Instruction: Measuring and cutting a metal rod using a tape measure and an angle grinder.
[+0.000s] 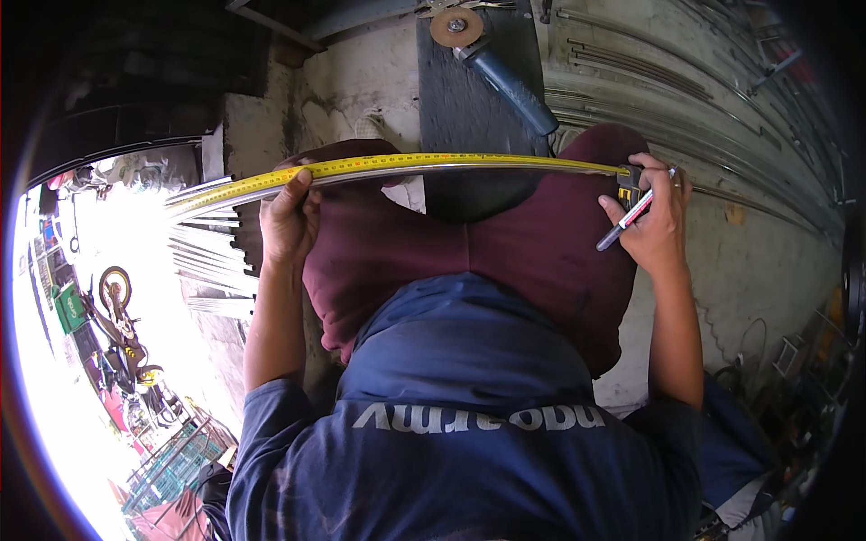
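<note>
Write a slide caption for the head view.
Left hand pinching a yellow tape-measure blade along a slim silvery metal bar, right hand holding its black-and-yellow case and a white-and-gray marker.

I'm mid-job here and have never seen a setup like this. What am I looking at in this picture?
No machine here: these are a person's own bare hands, seen from a wide fisheye camera on their head, looking down, so straight edges look bent. The left hand steadies a yellow tape measure stretched along a thin shiny metal tube. The right hand holds the tape's case and a marker pen. Ahead, an angle grinder lies on a dark board; more metal lengths lie to the right.
</note>
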A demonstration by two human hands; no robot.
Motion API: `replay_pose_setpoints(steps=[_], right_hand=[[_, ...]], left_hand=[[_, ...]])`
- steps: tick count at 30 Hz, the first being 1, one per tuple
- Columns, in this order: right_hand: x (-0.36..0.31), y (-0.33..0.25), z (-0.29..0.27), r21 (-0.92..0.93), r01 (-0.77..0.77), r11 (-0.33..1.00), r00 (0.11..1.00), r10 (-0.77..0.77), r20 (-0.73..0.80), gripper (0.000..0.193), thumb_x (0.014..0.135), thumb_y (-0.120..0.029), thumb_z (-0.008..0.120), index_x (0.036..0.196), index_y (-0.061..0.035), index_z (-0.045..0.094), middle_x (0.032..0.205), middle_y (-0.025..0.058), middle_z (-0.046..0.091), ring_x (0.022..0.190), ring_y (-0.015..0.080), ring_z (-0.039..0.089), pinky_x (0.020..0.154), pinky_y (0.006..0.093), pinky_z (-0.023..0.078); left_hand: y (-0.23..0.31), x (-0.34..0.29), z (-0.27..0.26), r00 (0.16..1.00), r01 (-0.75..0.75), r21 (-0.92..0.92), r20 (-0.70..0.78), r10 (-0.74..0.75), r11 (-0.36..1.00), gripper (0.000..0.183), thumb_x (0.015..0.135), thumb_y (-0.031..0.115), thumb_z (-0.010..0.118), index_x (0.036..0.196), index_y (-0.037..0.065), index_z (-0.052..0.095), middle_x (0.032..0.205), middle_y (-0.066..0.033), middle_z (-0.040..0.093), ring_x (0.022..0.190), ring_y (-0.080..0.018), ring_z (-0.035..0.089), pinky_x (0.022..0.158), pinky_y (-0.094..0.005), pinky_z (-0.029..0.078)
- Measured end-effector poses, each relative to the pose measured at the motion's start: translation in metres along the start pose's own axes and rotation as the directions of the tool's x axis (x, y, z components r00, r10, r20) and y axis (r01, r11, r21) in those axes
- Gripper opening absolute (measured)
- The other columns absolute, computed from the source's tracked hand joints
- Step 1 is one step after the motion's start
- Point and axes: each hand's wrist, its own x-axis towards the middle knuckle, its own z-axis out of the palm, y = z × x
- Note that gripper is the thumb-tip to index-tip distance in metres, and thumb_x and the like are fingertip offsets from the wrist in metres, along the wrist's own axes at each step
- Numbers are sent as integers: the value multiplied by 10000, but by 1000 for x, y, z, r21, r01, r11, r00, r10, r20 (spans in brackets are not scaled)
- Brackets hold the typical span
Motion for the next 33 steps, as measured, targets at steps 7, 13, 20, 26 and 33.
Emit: replay_pose_setpoints(steps=[7,13,20,26,33], right_hand=[[20,-48,-5,692,46,720,997,5,-71,643,1033,-616,536,1087,9,679,895,127,678,688,217,630,610,325,489],[45,-95,17,786,5,618,992,-102,74,196,941,15,665,1129,40,714,821,56,694,649,93,599,625,247,490],[50,-106,79,830,211,517,977,-127,-169,252,737,84,786,873,-39,614,776,68,669,620,137,631,568,263,494],[53,-106,93,806,261,532,965,-142,-219,282,717,105,803,850,-29,594,741,98,644,580,196,634,534,291,492],[52,-103,96,758,311,574,950,-180,-254,293,703,114,811,833,-19,584,731,100,628,560,210,618,523,297,493]], left_hand=[[-3,-3,-3,999,-35,-4,25,35,999,257,943,46,772,1157,26,631,1085,-90,688,784,-124,640,641,-186,518],[-6,-2,-5,998,-42,-1,42,42,999,258,945,47,772,1159,26,629,1089,-91,682,777,-128,631,637,-193,515],[-6,-1,-3,994,-48,-15,102,49,999,239,950,43,763,1140,43,618,1164,-108,663,799,-129,625,646,-192,510],[-5,-2,-8,994,-30,-15,104,32,999,233,956,38,755,1142,48,616,1123,-101,675,803,-128,622,653,-193,509],[-5,-4,-7,997,-14,-10,77,15,1000,240,952,48,765,1141,44,617,1022,-80,682,773,-119,620,640,-184,508]])
